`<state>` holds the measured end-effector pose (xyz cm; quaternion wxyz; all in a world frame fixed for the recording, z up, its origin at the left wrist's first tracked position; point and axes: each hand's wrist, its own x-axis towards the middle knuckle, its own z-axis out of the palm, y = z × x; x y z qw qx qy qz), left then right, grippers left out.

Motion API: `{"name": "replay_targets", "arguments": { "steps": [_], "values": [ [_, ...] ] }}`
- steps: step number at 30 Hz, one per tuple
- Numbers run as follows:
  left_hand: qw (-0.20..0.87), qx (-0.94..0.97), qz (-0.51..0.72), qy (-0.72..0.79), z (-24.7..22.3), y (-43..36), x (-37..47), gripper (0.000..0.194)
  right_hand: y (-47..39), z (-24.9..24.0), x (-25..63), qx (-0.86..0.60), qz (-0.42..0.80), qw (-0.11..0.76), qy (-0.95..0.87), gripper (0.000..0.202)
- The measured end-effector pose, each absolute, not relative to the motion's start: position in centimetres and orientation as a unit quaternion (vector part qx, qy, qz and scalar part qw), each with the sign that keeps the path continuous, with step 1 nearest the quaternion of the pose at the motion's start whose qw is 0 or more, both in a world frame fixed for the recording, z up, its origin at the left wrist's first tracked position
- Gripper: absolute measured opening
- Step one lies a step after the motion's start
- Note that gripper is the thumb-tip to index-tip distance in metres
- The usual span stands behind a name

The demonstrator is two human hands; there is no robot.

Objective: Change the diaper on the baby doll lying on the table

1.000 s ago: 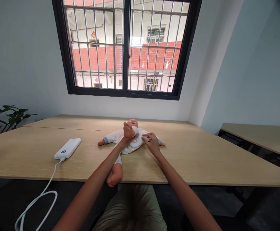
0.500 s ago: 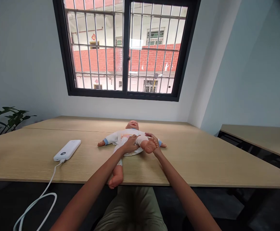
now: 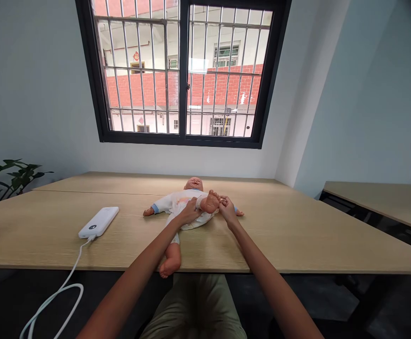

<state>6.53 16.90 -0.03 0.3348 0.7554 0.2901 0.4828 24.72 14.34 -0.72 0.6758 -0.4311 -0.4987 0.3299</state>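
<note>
A baby doll (image 3: 177,202) in a white outfit with blue cuffs lies on its back on the table, head toward the window. My left hand (image 3: 190,212) is closed around its raised leg, near the white cloth above the ankle. The bare foot (image 3: 210,202) of that leg points up toward me. Beside this foot, my right hand (image 3: 227,207) has its fingers pinched together close to the toes; what lies between the fingertips is too small to make out. The doll's other leg (image 3: 172,259) hangs slightly over the table's front edge.
A white power bank (image 3: 99,222) lies on the tabletop (image 3: 279,230) at the left, its white cable (image 3: 71,272) looping down past the front edge. Leaves of a plant (image 3: 11,176) show at the far left. Another table (image 3: 378,197) stands at the right.
My right hand has drawn back from around the raised leg, and its fingers have come together beside the toes. The doll's foot has tipped upward and slightly left. My left hand stays on the leg.
</note>
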Motion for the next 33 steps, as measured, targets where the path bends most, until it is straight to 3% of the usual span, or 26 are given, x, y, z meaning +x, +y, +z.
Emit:
{"name": "replay_targets", "arguments": {
  "steps": [5, 9, 18, 26, 33],
  "values": [
    [0.224, 0.844, 0.412, 0.26, 1.1, 14.9, 6.5, 0.025, 14.2, 0.1, 25.7, -0.441, 0.337, 0.728, -0.403, 0.035],
    [0.069, 0.927, 0.292, 0.226, 2.1, 12.9, 6.5, 0.038, 14.0, 0.3, 25.4, -0.417, 0.361, 0.719, -0.423, 0.036],
    [-0.105, 0.958, 0.151, 0.22, 2.1, 11.7, 7.2, 0.041, 13.8, 0.2, 24.6, -0.379, 0.394, 0.696, -0.465, 0.032],
    [-0.145, 0.957, 0.14, 0.207, 2.0, 11.5, 7.4, 0.045, 13.0, 0.7, 24.0, -0.361, 0.414, 0.678, -0.489, 0.032],
    [-0.104, 0.943, 0.23, 0.219, 2.0, 11.0, 6.7, 0.051, 13.1, 0.4, 23.7, -0.356, 0.43, 0.67, -0.49, 0.033]
  ]
}}
